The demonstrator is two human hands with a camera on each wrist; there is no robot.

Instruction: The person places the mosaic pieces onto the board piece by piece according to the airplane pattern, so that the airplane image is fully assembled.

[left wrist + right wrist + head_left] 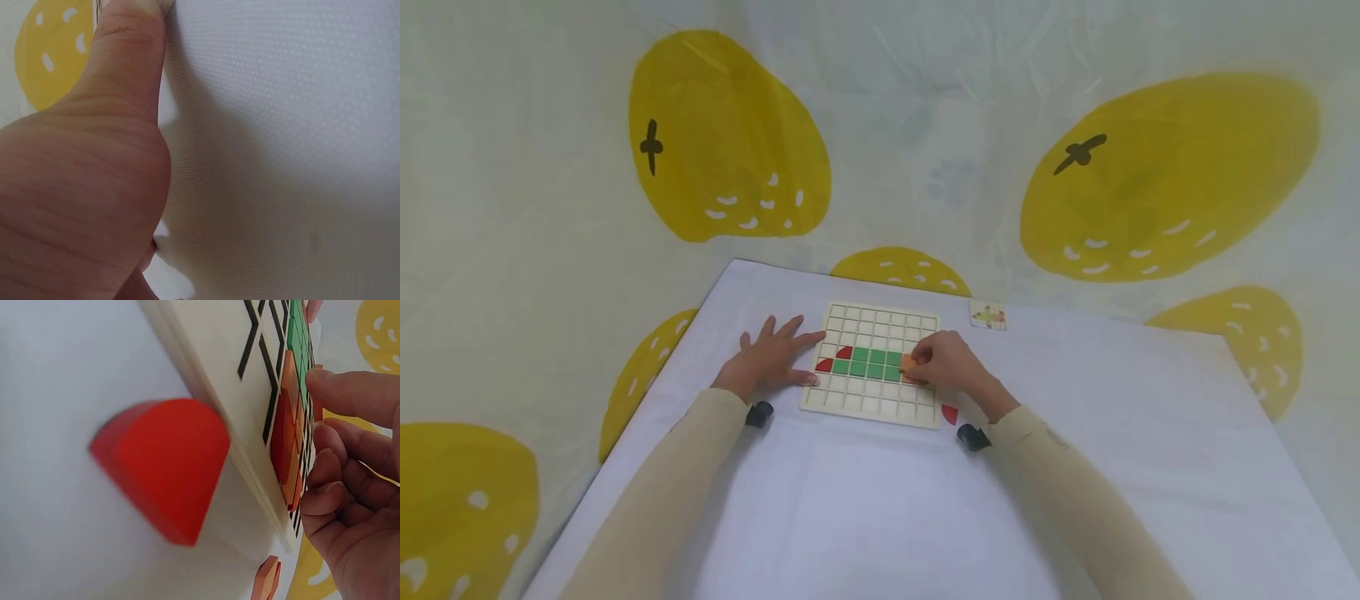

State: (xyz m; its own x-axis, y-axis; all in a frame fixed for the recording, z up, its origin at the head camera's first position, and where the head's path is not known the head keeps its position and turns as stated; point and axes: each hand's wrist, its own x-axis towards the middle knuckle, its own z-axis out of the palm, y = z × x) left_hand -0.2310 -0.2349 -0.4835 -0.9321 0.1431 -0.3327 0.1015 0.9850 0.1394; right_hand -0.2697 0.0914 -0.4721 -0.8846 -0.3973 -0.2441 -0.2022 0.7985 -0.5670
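Note:
A pale wooden grid board [868, 407] lies on the table, with a block of green square tiles [868, 363] across its middle. Two red quarter-round tiles [824, 365] sit at the left end of the green ones. My left hand [765, 360] is spread at the board's left edge, its thumb and a fingertip touching it. Over the right side of the board, my right hand [950, 360] pinches a small orange tile [318, 403] between thumb and finger. Orange tiles [289, 378] and a red one [282, 437] lie beneath it, partly hidden in the head view.
Beside the board's right edge, a loose red quarter-round piece [172, 459] lies on the white table [865, 508]. An orange piece [267, 578] lies nearby. A small picture card [988, 315] rests behind to the right. A fruit-patterned cloth [917, 167] hangs behind the table.

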